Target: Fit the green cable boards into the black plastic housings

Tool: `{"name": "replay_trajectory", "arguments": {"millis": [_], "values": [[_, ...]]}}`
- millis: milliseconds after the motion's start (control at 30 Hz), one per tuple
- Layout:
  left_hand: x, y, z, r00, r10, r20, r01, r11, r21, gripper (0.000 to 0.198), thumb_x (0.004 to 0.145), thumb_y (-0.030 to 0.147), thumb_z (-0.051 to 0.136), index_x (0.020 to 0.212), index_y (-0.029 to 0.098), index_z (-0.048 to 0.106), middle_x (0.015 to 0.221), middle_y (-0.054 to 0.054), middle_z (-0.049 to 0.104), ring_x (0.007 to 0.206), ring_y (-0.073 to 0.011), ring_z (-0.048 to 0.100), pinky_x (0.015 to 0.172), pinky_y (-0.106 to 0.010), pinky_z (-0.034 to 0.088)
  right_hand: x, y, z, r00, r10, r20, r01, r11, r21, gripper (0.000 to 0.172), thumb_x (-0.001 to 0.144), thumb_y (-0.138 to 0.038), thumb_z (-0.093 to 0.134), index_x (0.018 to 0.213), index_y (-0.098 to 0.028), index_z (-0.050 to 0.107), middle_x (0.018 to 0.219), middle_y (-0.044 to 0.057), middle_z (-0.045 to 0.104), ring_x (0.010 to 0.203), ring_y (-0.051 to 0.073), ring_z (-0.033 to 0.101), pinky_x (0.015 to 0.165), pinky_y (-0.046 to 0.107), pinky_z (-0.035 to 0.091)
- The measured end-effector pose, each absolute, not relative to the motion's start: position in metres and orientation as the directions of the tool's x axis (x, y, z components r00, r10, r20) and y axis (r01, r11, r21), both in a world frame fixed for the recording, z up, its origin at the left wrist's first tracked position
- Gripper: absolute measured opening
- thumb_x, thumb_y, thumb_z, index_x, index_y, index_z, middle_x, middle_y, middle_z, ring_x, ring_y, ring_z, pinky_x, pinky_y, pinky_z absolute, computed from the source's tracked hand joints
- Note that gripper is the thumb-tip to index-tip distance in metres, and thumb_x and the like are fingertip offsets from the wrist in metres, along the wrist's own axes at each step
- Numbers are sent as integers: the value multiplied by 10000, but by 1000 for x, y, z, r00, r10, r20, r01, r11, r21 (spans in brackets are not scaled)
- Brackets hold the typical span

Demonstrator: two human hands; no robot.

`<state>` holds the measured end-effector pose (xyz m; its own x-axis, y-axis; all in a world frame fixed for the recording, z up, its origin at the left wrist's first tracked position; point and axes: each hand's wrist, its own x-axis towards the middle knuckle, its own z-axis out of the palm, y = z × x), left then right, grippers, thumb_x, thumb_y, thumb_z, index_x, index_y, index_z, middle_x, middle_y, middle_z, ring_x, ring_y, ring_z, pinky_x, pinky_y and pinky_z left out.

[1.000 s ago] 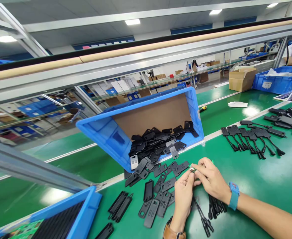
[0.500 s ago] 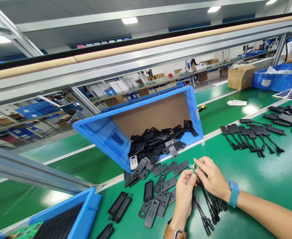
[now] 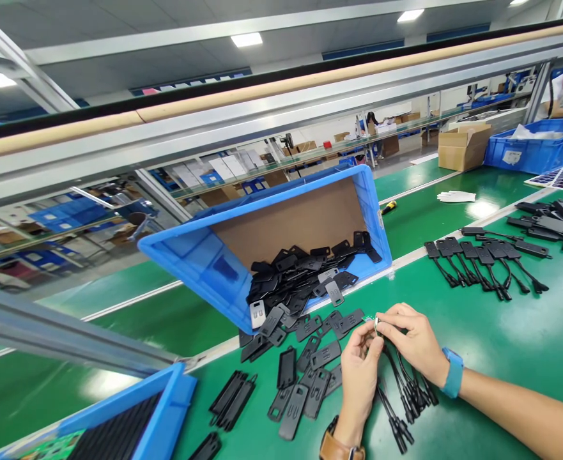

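Observation:
My left hand (image 3: 362, 364) is closed in a pinch on a small green circuit board (image 3: 368, 318), whose edge shows past the fingertips. Against it, my right hand (image 3: 411, 338) pinches a small white connector (image 3: 376, 323); the fingers cover most of both pieces. Black cables (image 3: 408, 383) with plug ends lie on the table beneath and beside my hands. Flat black cover plates (image 3: 293, 409) are scattered left of my left hand. A black open housing (image 3: 286, 367) lies among them, and more long housings (image 3: 233, 397) sit farther left.
A tipped blue crate (image 3: 195, 268) spills black plates (image 3: 305, 275) onto the green table (image 3: 501, 358). Another blue bin (image 3: 176, 396) at lower left holds circuit boards. Cabled black units (image 3: 485, 255), a white glove (image 3: 456, 197) and a screwdriver (image 3: 389, 207) lie beyond; a person sits far right.
Both hands have shifted slightly right and turned a little, staying pressed together at the fingertips. The white connector now shows between them; the coloured wires seen earlier are hidden.

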<state>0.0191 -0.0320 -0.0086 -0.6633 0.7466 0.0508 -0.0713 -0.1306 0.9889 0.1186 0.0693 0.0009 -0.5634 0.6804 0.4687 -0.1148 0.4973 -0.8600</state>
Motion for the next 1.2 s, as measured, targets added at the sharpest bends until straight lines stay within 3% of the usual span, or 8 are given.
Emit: {"name": "replay_trajectory", "arguments": {"millis": [700, 1033, 1200], "values": [[16, -32, -17, -661, 747, 76, -20, -118, 993, 373, 785, 388, 753, 1076, 166, 685, 1087, -119, 704, 992, -229, 637, 926, -348, 478, 116, 65, 0, -515, 733, 445, -169, 421, -891, 110, 886, -284, 698, 914, -247, 798, 812, 33, 727, 755, 183, 634, 716, 306, 483], [16, -33, -15, -664, 744, 82, -11, -119, 993, 345, 778, 370, 758, 1052, 171, 693, 1068, -110, 707, 964, -221, 639, 913, -342, 481, 119, 69, 2, -533, 709, 462, -148, 459, -876, 159, 916, -281, 637, 863, -217, 773, 768, 29, 675, 662, 154, 572, 599, 274, 429], [17, -32, -16, -659, 748, 84, -9, -118, 993, 344, 766, 371, 763, 1036, 167, 703, 1033, -109, 715, 932, -223, 647, 884, -349, 495, 117, 71, 3, -529, 701, 479, -127, 493, -861, 198, 914, -244, 597, 740, -186, 672, 714, 15, 600, 614, 139, 520, 581, 265, 408]]}}
